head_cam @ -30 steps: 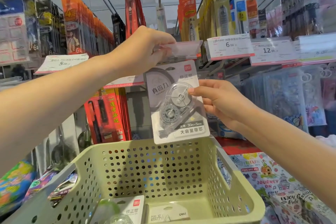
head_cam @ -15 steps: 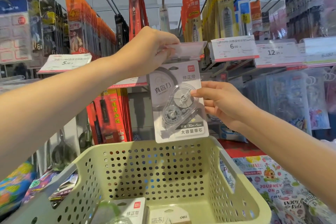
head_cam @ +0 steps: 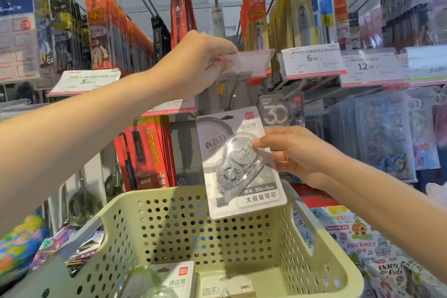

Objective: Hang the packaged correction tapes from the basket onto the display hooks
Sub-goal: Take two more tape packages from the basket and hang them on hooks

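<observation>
A grey packaged correction tape (head_cam: 238,164) with a clear blister hangs upright in front of the shelf, its top below the hook. My right hand (head_cam: 294,155) pinches its right edge. My left hand (head_cam: 198,63) is higher up, fingers closed on the clear price-tag holder (head_cam: 249,61) at the tip of the display hook (head_cam: 233,94), tilting it upward. Behind the pack, another correction tape pack (head_cam: 278,110) marked 30 hangs on a neighbouring hook. Below, the pale green perforated basket (head_cam: 321,271) holds more correction tape packs (head_cam: 179,280) lying flat.
Rows of hooks carry orange, red and yellow stationery packs (head_cam: 111,29) above and to both sides. Price labels (head_cam: 312,60) line the hook ends. Patterned pouches (head_cam: 384,138) hang at right, and printed items (head_cam: 362,242) lie beside the basket.
The correction tape pack has dropped lower and slightly right, away from the price-tag holder. My left hand still holds the holder tilted up. The view has shifted a little.
</observation>
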`<move>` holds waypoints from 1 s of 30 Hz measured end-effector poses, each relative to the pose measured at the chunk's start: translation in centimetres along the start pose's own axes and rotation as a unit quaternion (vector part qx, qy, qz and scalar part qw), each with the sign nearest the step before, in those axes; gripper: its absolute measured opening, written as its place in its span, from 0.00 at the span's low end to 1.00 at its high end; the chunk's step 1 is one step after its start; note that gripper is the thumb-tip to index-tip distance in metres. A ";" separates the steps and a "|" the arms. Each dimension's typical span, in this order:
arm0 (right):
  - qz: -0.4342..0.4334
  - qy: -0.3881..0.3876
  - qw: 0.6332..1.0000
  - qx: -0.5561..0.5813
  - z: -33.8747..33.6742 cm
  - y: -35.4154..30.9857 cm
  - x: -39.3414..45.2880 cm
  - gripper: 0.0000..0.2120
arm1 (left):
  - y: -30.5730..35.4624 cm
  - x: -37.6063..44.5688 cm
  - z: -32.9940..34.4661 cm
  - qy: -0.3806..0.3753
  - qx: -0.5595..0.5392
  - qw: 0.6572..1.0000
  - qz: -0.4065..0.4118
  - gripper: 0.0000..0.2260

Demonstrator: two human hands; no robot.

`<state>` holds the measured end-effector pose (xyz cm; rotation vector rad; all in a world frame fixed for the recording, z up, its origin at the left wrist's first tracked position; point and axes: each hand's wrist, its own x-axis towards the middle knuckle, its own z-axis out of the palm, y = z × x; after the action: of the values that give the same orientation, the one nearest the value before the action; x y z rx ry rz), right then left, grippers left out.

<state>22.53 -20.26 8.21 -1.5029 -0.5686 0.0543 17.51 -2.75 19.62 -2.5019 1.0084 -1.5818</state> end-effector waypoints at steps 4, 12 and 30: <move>-0.004 0.010 1.000 0.004 -0.2 0.0 0.1 0.11 | 0.0 0.0 -0.1 -0.007 0.005 1.000 0.009 0.10; -0.045 0.035 0.998 0.024 0.2 -1.3 1.6 0.08 | 0.2 0.1 0.0 -0.005 0.003 1.000 0.004 0.10; -0.033 0.040 0.997 0.054 -0.2 -1.0 2.4 0.12 | 0.0 -0.1 0.1 -0.004 0.020 1.000 0.023 0.09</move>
<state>24.39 -19.66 9.92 -1.3737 -0.5417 -0.0266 17.56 -2.71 19.45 -2.4393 1.0161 -1.5611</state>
